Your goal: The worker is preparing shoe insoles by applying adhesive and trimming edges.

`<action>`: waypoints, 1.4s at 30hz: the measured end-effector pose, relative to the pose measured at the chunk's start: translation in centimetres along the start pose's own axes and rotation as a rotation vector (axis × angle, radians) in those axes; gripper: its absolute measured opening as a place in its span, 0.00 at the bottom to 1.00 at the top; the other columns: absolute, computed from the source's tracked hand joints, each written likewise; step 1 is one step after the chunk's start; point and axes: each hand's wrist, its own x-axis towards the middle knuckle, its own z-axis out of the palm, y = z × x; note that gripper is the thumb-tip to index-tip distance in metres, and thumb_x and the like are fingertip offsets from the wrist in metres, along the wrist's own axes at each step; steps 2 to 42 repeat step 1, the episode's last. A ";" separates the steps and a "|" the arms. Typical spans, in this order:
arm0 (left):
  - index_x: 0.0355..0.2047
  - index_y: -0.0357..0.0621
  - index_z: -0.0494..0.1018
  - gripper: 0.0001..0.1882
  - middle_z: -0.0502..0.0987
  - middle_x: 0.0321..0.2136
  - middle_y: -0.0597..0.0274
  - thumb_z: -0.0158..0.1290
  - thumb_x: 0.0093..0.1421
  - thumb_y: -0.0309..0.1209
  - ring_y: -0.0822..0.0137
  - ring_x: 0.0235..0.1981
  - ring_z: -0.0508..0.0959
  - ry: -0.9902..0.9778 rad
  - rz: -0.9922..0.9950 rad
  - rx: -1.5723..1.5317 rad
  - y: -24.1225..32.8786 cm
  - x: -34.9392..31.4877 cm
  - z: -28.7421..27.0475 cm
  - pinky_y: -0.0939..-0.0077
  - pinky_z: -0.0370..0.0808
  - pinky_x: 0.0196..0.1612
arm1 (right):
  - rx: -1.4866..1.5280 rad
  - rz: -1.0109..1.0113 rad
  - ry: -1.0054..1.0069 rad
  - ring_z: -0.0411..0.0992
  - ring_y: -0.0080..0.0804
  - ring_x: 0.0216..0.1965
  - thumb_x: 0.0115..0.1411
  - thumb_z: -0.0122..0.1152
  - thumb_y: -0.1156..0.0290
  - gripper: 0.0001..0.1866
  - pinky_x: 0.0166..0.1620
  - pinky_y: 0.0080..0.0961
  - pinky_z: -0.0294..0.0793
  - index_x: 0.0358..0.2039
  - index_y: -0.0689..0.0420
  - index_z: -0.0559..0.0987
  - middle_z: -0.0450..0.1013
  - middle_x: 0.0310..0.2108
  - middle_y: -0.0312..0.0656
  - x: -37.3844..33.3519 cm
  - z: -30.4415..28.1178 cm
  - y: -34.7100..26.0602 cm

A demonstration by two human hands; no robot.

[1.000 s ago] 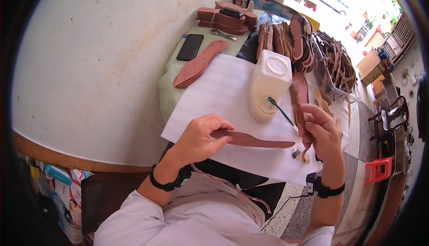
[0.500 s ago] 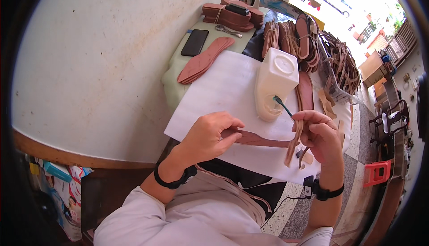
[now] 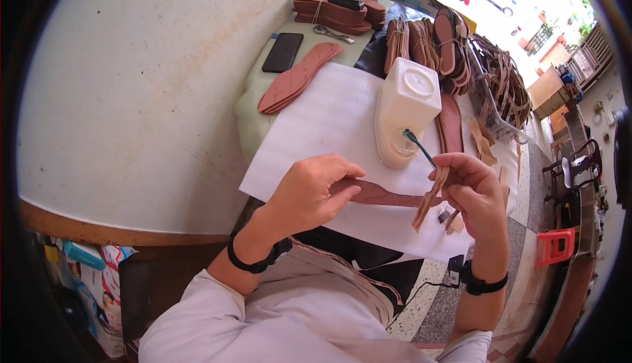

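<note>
My left hand is closed around the near-left end of a brown sole-shaped piece, thumb on one side and fingers on the other. The piece lies across the white sheet. In my right hand are a thin dark-green-handled brush and a brown strap hanging down from the fingers. The brush tip sits in the low opening of a cream plastic pot, which has a pale crust round its mouth.
Several brown soles lie beside a black phone. Bundled soles are stacked at the far end. At right stands a clear bin of brown straps, with scraps nearby. A cable runs from my right wrist.
The view has shifted slightly, so the table things appear a little higher. The strap's lower end has swung a little left; the brush stays in the pot's opening.
</note>
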 end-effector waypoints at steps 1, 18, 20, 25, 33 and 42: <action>0.40 0.36 0.80 0.11 0.82 0.34 0.53 0.63 0.56 0.19 0.63 0.33 0.84 0.001 0.011 -0.005 -0.1 0.0 0.1 0.74 0.81 0.37 | -0.039 -0.016 -0.001 0.78 0.26 0.43 0.58 0.51 0.88 0.21 0.49 0.19 0.81 0.53 0.66 0.78 0.79 0.43 0.45 -0.1 -0.1 0.1; 0.40 0.36 0.80 0.11 0.82 0.34 0.53 0.63 0.56 0.19 0.63 0.33 0.84 0.001 0.011 -0.005 -0.1 0.0 0.1 0.74 0.81 0.37 | -0.039 -0.016 -0.001 0.78 0.26 0.43 0.58 0.51 0.88 0.21 0.49 0.19 0.81 0.53 0.66 0.78 0.79 0.43 0.45 -0.1 -0.1 0.1; 0.40 0.36 0.80 0.11 0.82 0.34 0.53 0.63 0.56 0.19 0.63 0.33 0.84 0.001 0.011 -0.005 -0.1 0.0 0.1 0.74 0.81 0.37 | -0.039 -0.016 -0.001 0.78 0.26 0.43 0.58 0.51 0.88 0.21 0.49 0.19 0.81 0.53 0.66 0.78 0.79 0.43 0.45 -0.1 -0.1 0.1; 0.40 0.36 0.80 0.11 0.82 0.34 0.53 0.63 0.56 0.19 0.63 0.33 0.84 0.001 0.011 -0.005 -0.1 0.0 0.1 0.74 0.81 0.37 | -0.039 -0.016 -0.001 0.78 0.26 0.43 0.58 0.51 0.88 0.21 0.49 0.19 0.81 0.53 0.66 0.78 0.79 0.43 0.45 -0.1 -0.1 0.1; 0.40 0.36 0.80 0.11 0.82 0.34 0.53 0.63 0.56 0.19 0.63 0.33 0.84 0.001 0.011 -0.005 -0.1 0.0 0.1 0.74 0.81 0.37 | -0.039 -0.016 -0.001 0.78 0.26 0.43 0.58 0.51 0.88 0.21 0.49 0.19 0.81 0.53 0.66 0.78 0.79 0.43 0.45 -0.1 -0.1 0.1; 0.40 0.36 0.80 0.11 0.82 0.34 0.53 0.63 0.56 0.19 0.63 0.33 0.84 0.001 0.011 -0.005 -0.1 0.0 0.1 0.74 0.81 0.37 | -0.039 -0.016 -0.001 0.78 0.26 0.43 0.58 0.51 0.88 0.21 0.49 0.19 0.81 0.53 0.66 0.78 0.79 0.43 0.45 -0.1 -0.1 0.1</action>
